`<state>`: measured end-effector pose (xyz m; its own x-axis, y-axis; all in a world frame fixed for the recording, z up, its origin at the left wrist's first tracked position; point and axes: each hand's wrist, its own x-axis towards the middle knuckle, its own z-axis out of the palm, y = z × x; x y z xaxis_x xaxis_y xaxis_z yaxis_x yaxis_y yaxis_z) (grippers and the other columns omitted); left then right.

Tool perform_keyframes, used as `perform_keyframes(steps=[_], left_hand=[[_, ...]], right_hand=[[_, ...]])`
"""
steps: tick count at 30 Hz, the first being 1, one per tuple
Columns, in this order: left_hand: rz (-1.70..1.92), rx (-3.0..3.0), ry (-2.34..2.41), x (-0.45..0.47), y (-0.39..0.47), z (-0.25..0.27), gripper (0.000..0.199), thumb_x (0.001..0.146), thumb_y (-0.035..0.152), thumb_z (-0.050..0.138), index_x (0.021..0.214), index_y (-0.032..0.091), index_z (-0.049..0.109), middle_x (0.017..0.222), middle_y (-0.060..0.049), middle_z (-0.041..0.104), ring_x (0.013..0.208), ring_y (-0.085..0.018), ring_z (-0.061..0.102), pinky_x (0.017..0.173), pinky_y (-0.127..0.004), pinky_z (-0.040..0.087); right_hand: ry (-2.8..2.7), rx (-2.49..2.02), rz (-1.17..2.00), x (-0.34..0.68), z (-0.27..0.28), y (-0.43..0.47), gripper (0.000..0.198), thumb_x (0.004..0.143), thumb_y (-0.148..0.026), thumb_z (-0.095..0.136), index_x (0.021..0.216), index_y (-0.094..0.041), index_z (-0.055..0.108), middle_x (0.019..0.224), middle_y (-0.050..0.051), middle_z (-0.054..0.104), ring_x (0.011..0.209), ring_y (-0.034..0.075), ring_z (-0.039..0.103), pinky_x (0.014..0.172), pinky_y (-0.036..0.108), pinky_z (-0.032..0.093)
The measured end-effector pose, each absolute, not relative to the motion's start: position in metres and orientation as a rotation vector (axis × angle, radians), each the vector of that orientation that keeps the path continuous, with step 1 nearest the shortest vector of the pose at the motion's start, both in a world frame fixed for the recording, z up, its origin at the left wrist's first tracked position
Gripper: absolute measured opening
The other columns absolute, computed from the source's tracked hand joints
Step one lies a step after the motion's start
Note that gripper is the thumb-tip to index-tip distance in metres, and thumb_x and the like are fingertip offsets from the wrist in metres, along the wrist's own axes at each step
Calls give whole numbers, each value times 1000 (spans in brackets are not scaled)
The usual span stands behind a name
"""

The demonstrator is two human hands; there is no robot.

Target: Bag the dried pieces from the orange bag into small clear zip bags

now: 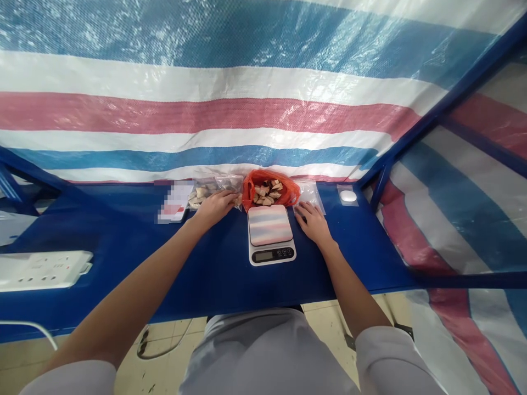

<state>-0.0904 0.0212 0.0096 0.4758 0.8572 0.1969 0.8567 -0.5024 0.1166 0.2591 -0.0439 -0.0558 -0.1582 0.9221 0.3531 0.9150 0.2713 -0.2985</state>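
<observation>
My left hand (pixel 219 206) lies with its fingers stretched out over the near edge of a clear plastic bag (pixel 206 189) holding pale, chunky pieces. My right hand (pixel 312 219) rests with fingers apart at the near edge of some clear flat plastic bags (pixel 310 193). Between my hands stands a white digital kitchen scale (pixel 270 226); its plate carries nothing, and its display reading is not legible. Right behind it, an open red plastic bag (pixel 249 189) holds several dried, sliced pieces (pixel 267 193), cream with dark edges. What lies under my left fingers is partly hidden.
A blue table (pixel 222 280) carries everything. Left of the clear bag lies a blurred white card or packet (pixel 175 206). A white power strip (pixel 45 270) sits at far left. A small bag with a white round object (pixel 348 196) lies far right. Striped sheeting (pixel 230 115) rises behind.
</observation>
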Motion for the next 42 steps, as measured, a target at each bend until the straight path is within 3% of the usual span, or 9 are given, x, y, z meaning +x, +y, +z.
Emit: perform_keyframes(steps=[8,19,24,30,34,42], left_hand=[[388,2654,1598,-92,23,11,36,95,27,42,113,17,72,114,-14,74,107,-31,68,87,-42,56],[978,2149,1647,-97,8,17,33,88,42,58,106,19,73,104,-8,77,94,-24,71,90,-36,57],[1236,1762,1548,-95,-6,24,45,76,52,70,103,16,74,100,-10,77,91,-26,72,86,-38,58],[1457,1384,1234,-74,-30,39,44,59,46,88,90,18,75,86,-6,75,82,-21,69,75,-32,57],[1451,1156,970,-54,-46,46,40,54,40,95,83,19,76,79,-2,73,71,-14,65,65,-25,53],[1226,923,695,-27,-65,43,36,58,31,96,83,19,74,79,-1,73,70,-13,67,67,-24,55]], right_hand=[[-2076,-1635,22,259,-57,-44,38,101,-36,45,129,-23,68,142,10,62,139,30,52,119,54,36],[-2032,-1585,-18,257,-48,-48,35,100,-30,47,126,-22,70,140,8,64,138,27,52,120,48,38],[-2001,-1453,-70,255,-39,-54,33,100,-27,47,122,-22,71,133,7,69,133,28,58,114,48,46],[-1968,-1304,-33,234,-9,-60,31,99,-26,49,117,-23,74,131,7,70,131,26,59,115,45,46],[-1920,-1256,191,211,16,-61,32,98,-29,50,121,-25,73,132,6,69,125,23,64,109,38,52],[-1489,-1109,1004,176,24,-34,42,92,-47,61,127,-25,70,128,6,71,121,25,66,104,40,55]])
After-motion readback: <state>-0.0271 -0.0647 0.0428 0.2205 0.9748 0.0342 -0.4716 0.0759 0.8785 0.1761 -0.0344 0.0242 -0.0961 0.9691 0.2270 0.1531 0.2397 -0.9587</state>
